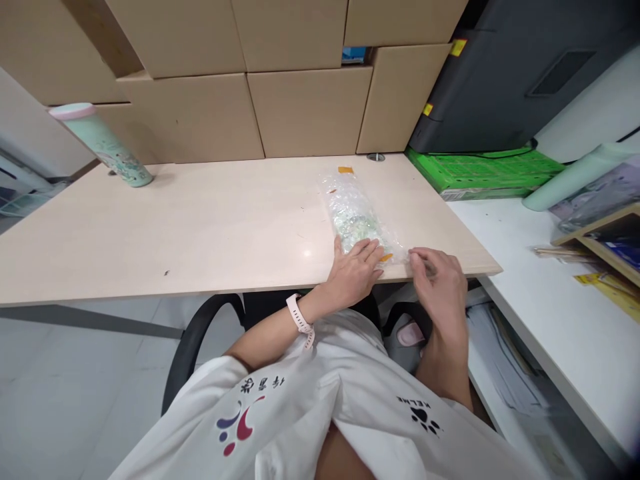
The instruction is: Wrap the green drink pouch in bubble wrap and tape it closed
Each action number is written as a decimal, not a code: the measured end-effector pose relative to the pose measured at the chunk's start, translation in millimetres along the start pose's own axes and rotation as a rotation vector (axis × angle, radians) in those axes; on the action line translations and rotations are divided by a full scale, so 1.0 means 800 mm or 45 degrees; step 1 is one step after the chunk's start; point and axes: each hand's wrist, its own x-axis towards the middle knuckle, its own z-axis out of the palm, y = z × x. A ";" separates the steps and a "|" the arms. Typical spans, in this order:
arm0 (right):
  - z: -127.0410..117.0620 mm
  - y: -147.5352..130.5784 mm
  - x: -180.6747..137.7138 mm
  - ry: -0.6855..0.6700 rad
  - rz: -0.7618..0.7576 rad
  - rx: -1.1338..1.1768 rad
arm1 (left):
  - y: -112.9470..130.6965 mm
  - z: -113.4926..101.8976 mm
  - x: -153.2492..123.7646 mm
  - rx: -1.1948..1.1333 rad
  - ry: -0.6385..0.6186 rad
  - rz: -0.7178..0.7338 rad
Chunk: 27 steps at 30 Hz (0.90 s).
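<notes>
A clear bubble-wrap package (353, 207) with something pale green inside lies on the table near its front edge. Its lower end is pressed down under my left hand (353, 270), whose fingers are stretched out flat. My right hand (437, 277) is closed in a pinch on the package's loose right corner, at the table edge. A piece of orange tape (345, 170) sits at the far end of the package. Another orange strip shows by my left fingertips, partly covered. What is inside the wrap cannot be made out.
Stacked cardboard boxes (310, 110) line the back of the wooden table (225, 227). A mint tumbler (107, 147) with a pink lid stands at the left. On the right are a green box (485, 175), a dark case (520, 80) and a white side desk (550, 293).
</notes>
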 end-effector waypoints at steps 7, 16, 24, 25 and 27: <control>0.012 0.003 0.007 -0.099 0.008 -0.238 | -0.002 -0.011 -0.011 -0.034 -0.017 0.023; 0.025 -0.050 -0.010 -0.050 -0.084 0.331 | -0.008 -0.027 -0.046 -0.223 -0.092 0.002; 0.017 -0.032 -0.010 -0.375 -0.266 0.523 | -0.006 -0.018 -0.041 -0.156 0.007 0.001; 0.017 -0.029 -0.010 -0.391 -0.225 0.570 | -0.006 -0.015 -0.040 -0.161 0.023 -0.017; 0.019 -0.024 -0.012 -0.391 -0.103 0.687 | -0.008 -0.007 -0.040 -0.197 0.072 -0.042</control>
